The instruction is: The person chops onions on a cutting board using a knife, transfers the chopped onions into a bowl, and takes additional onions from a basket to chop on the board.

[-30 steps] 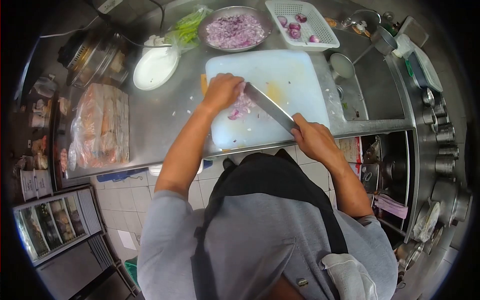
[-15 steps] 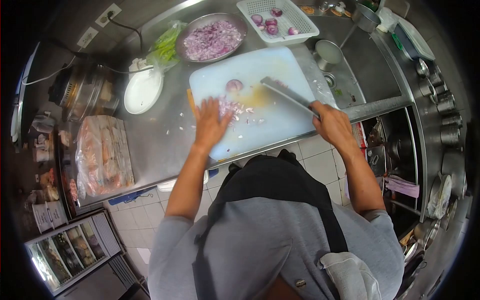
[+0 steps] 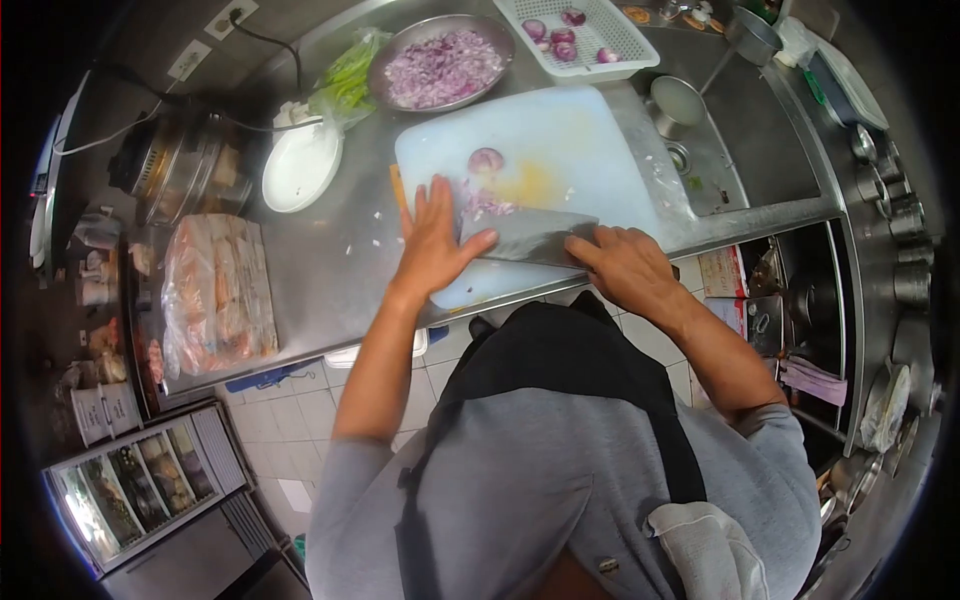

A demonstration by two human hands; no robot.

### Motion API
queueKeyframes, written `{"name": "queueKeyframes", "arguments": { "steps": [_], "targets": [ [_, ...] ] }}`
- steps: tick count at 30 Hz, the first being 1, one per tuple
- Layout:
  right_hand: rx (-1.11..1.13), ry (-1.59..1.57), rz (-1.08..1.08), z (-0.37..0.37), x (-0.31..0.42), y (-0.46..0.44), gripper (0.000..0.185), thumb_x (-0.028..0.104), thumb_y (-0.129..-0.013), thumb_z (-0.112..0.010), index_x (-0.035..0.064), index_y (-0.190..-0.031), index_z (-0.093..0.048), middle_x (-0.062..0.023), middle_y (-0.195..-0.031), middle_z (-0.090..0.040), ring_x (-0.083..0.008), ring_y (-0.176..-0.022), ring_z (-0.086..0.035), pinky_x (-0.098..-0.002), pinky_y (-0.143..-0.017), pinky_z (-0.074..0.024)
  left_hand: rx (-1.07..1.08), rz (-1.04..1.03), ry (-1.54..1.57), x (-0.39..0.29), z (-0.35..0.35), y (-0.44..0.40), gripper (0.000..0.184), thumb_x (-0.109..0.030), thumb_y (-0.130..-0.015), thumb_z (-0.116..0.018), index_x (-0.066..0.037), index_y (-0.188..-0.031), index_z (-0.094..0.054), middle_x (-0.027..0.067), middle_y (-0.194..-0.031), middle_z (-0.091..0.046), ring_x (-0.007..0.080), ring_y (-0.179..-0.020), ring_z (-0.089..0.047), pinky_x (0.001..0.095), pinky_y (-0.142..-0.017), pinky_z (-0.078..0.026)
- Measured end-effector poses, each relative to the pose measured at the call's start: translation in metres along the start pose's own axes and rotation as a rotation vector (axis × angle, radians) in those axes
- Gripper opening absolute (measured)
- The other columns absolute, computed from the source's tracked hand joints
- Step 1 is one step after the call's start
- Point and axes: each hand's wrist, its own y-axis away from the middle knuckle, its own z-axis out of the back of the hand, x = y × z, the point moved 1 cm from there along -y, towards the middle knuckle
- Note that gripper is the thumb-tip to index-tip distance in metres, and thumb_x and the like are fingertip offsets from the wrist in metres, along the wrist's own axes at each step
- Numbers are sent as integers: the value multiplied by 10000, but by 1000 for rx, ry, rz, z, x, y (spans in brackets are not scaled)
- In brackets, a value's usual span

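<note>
My right hand point(image 3: 630, 265) is wrapped round the handle of a broad-bladed cleaver point(image 3: 525, 236), whose blade lies almost flat over the white cutting board point(image 3: 610, 140). At the blade's far end is my left hand point(image 3: 438, 238), fingers spread at the board's left edge and thumb by the blade tip. Chopped red onion point(image 3: 487, 203) lies along the blade's upper edge, partly hidden by it. Just above sits an onion half point(image 3: 486, 160). A yellow stain marks the board beside it.
A steel bowl point(image 3: 378, 78) of chopped onion and a white basket point(image 3: 648, 52) with several peeled onions stand behind the board. White oval plates point(image 3: 302, 172), bagged greens point(image 3: 350, 85) and a large plastic-wrapped package point(image 3: 220, 290) are leftward. The sink point(image 3: 745, 135) is at right.
The cleaver has swung from upright at the right to nearly flat across the board's near part. My right hand moved left and nearer with it; the onion bits are partly covered.
</note>
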Motion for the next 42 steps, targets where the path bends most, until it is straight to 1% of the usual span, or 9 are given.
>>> {"name": "queueKeyframes", "arguments": {
  "steps": [3, 6, 15, 19, 24, 25, 31, 36, 42],
  "targets": [
    [-80, 33, 175, 11, 10, -8, 322, 125, -882, -660, 210, -1190, -618, -111, -946, -645, -320, -861, -702, -444, -789, -522, 186, 76, -80, 1, 0, -31, 1233, -812, -894, -565, 40, -1670, -126, 249, -1755, -92, 433, -1628, -18, 627, -1269, 48],
    [-20, 19, 250, 28, 12, -7, 312, 105, -873, -652, 180, -1175, -638, -119, -938, -661, -333, -874, -705, -456, -796, -528, 65, 161, -140, 30, -6, -59, 1212, -802, -901, -568, 30, -1672, -140, 240, -1759, -85, 429, -1629, -14, 623, -1271, 47],
    [-82, 82, -497, 9, -44, 24, 287, 66, -917, -588, 132, -1181, -680, -173, -927, -697, -377, -912, -720, -505, -800, -570, 33, -201, -60, 23, -31, -12, 1232, -683, -822, -761, 74, -1632, -224, 301, -1680, -288, 484, -1580, -207, 582, -1296, -62],
    [-121, 72, -315, -32, 6, 8, 336, 78, -932, -574, 103, -1261, -636, -170, -917, -693, -355, -804, -730, -483, -722, -589, -62, -334, -144, 5, -43, 30, 1314, -710, -747, -813, 89, -1618, -239, 321, -1683, -253, 499, -1576, -194, 596, -1292, -81],
    [-65, -255, -360, -14, 47, -6, 241, 117, -969, -605, 71, -1201, -652, -212, -964, -702, -377, -852, -731, -516, -745, -573, -66, -260, -222, 19, -36, -8, 1331, -723, -712, -829, 92, -1604, -271, 334, -1679, -245, 516, -1572, -178, 602, -1287, -99],
    [-142, -246, -369, -18, 37, 3, 176, 187, -1012, -629, 55, -1127, -641, -149, -864, -697, -302, -745, -718, -452, -653, -565, -74, -290, -189, 23, -35, -18, 1327, -720, -713, -831, 89, -1604, -273, 332, -1680, -247, 512, -1573, -181, 600, -1288, -99],
    [-146, -1264, -1070, -36, -44, 82, 216, 320, -1049, -675, 118, -1067, -602, 24, -656, -531, -96, -499, -515, -282, -447, -456, 30, -383, -43, 22, -28, -53, 1170, -669, -754, -830, 30, -1574, -373, 261, -1627, -392, 477, -1544, -275, 559, -1294, -157],
    [-134, -1399, -1113, -80, -21, 67, 240, 334, -1035, -697, 129, -1076, -579, 20, -649, -523, -103, -459, -507, -293, -414, -465, -6, -453, 22, 26, -35, -48, 1064, -673, -771, -808, 27, -1506, -488, 244, -1569, -478, 469, -1510, -343, 534, -1286, -207],
    [-33, -1338, -989, -87, 73, -22, 229, 266, -1071, -611, 56, -1145, -558, -15, -656, -521, -137, -445, -506, -315, -411, -442, -268, -294, 53, 2, -49, -27, 992, -672, -793, -783, 55, -1429, -561, 244, -1505, -538, 476, -1442, -420, 552, -1255, -252]
  ]
}}
